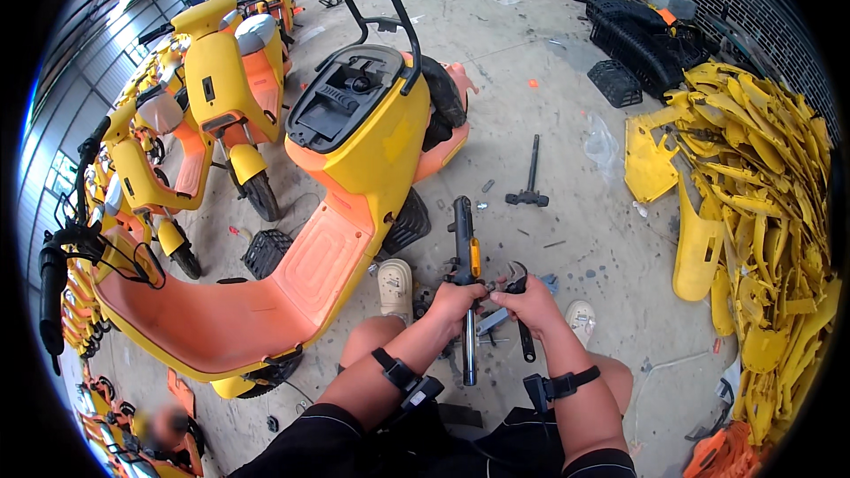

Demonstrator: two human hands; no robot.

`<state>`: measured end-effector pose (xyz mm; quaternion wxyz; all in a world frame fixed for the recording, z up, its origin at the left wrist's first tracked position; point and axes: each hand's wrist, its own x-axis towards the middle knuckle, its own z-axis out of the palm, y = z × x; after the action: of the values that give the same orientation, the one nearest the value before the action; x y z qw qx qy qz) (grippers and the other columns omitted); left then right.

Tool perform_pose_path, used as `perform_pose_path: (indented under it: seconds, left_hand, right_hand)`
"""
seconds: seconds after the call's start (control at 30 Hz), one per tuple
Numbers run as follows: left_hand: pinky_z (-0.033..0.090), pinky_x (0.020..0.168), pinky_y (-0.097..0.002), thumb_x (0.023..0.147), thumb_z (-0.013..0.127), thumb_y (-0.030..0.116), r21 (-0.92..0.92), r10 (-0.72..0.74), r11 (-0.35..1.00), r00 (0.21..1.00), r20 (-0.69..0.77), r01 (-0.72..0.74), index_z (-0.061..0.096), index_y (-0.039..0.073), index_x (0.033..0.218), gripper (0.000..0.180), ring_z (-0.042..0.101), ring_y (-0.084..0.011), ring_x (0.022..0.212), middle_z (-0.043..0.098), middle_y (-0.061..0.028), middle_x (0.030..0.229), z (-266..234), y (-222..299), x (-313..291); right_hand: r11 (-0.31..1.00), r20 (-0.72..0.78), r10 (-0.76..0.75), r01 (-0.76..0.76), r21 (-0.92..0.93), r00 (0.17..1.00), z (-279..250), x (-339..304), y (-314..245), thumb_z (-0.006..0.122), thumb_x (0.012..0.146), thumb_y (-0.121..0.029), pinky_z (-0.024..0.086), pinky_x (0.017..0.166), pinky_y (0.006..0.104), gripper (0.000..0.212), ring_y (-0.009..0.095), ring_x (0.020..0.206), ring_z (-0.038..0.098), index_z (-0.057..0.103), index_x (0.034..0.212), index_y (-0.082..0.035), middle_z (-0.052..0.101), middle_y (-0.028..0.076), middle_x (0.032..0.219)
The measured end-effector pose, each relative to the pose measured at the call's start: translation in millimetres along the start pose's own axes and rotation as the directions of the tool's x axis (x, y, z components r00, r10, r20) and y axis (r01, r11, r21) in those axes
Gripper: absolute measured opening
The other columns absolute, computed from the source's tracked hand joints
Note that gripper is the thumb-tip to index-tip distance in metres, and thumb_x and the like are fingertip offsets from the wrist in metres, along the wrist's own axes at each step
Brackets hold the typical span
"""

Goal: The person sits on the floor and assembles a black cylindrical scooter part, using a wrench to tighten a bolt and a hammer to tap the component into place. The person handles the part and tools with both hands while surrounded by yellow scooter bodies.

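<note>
A long tubular part [470,350], black at its upper end, bright metal below and with a yellow piece on its side, stands in front of me between my knees. My left hand [456,301] is closed round its middle. In my right hand [534,305] I grip a black adjustable wrench [529,343], jaws up and handle pointing down. The wrench jaws are beside the tube, close to my left fingertips; whether they bite on anything is too small to tell. A hammer [529,197] lies on the floor beyond my hands.
A stripped yellow and orange scooter [354,212] stands at my left, with more scooters [217,80] behind it. Yellow body panels [753,212] are heaped at the right. Black baskets [615,84] lie at the far right. Small hardware bits dot the concrete floor [567,133].
</note>
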<state>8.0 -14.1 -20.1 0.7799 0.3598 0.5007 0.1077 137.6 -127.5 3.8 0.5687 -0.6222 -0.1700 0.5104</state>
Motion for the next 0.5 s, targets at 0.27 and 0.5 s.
perform_pose_path:
  seconds: [0.27,0.5]
  left_hand:
    - [0.053,0.07,-0.0325,0.083,0.069,0.003,0.076,-0.026,0.997,0.999,0.043,0.023,0.064,0.002,0.103,0.021,0.066,-0.0168,0.087,0.069,-0.0057,0.1,1,5,-12]
    - [0.053,0.071,-0.0326,0.082,0.069,0.004,0.102,-0.017,0.995,0.996,0.083,0.008,0.064,0.002,0.109,0.027,0.067,-0.0167,0.091,0.071,-0.0052,0.107,-4,5,-18]
  right_hand:
    - [0.973,0.019,0.05,-0.045,-0.227,0.999,-3,0,2,0.076,0.082,-0.012,0.046,0.054,0.0278,0.02,0.01,0.065,0.059,0.068,0.098,-0.002,0.067,0.003,0.081]
    - [0.91,0.085,-0.133,0.155,-0.383,0.987,-3,2,16,0.074,0.082,-0.013,0.051,0.061,0.0294,0.021,0.012,0.064,0.062,0.068,0.098,-0.001,0.069,0.006,0.076]
